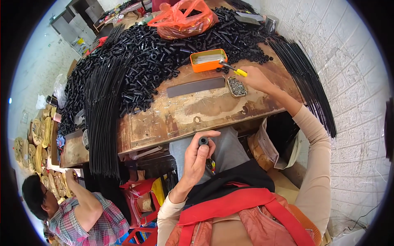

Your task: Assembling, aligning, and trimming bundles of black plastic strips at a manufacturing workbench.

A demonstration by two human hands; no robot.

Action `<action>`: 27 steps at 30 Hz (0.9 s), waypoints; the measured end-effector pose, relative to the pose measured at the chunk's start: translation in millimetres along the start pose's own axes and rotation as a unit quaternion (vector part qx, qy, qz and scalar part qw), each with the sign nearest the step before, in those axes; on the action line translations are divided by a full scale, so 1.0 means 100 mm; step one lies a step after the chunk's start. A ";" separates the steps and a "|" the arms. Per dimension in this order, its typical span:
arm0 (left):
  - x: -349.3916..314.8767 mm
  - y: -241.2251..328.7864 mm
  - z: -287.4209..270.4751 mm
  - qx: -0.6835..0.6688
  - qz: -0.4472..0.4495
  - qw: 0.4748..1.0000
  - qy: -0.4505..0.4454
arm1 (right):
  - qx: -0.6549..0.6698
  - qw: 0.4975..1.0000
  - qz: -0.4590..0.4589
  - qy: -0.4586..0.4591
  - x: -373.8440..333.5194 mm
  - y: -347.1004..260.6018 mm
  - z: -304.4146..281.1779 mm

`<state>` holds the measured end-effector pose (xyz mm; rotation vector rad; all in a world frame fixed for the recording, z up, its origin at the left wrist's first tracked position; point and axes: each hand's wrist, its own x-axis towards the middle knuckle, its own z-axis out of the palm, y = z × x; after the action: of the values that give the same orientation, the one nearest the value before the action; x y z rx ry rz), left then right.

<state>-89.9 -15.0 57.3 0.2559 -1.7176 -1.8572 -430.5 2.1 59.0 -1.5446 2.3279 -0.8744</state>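
Note:
My left hand is closed around a short black plastic tube in front of the table edge, above my lap. The tube's round hollow end faces up, while the rest is hidden by my fingers. Out over the table on the right, my right hand grips a small hammer with a yellow handle, a dark shaft and a shiny metal head. Its head is at the right end of an orange box that holds thin pale metal pins. Just below that hand stands a small tray of tiny metal pieces.
A big heap of black tubes covers the back of the wooden table. Bundles of thin black rods hang over its edge. A dark flat bar lies mid-table. A red plastic bag sits on the heap. Another person works at left.

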 end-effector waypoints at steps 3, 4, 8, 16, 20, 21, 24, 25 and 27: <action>-0.09 0.17 0.04 0.026 0.049 0.998 0.017 | 0.153 0.984 0.068 -0.057 0.11 0.25 -0.01; -0.14 0.18 0.03 0.026 0.049 0.998 0.020 | 0.153 0.984 0.067 -0.060 0.15 0.30 0.02; -0.28 0.17 -0.09 0.040 0.048 0.998 0.007 | 0.304 0.940 0.124 -0.092 0.11 0.24 0.02; -0.20 -0.07 -0.26 -0.024 0.019 0.998 0.047 | 0.467 0.878 0.092 -0.058 -0.54 -0.63 0.08; -0.09 -0.09 -0.19 -0.019 0.019 0.998 0.055 | 0.464 0.881 0.022 -0.096 -1.11 -1.32 0.13; -0.10 -0.02 -0.15 -0.012 0.019 0.999 0.049 | 0.460 0.882 0.009 -0.101 -1.24 -1.47 0.12; -0.11 0.08 -0.13 -0.038 0.007 0.999 -0.007 | 0.466 0.878 -0.023 -0.106 -1.44 -1.56 0.24; -0.11 0.08 -0.13 -0.035 0.004 0.999 -0.003 | 0.471 0.875 -0.043 -0.105 -1.46 -1.57 0.27; -0.13 0.07 -0.13 -0.057 -0.015 0.998 -0.027 | 0.486 0.866 -0.056 -0.100 -1.47 -1.58 0.32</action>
<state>-71.0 -19.2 58.9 0.1881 -1.6451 -1.9920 -231.7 79.0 104.1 -1.2009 1.2600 -1.4992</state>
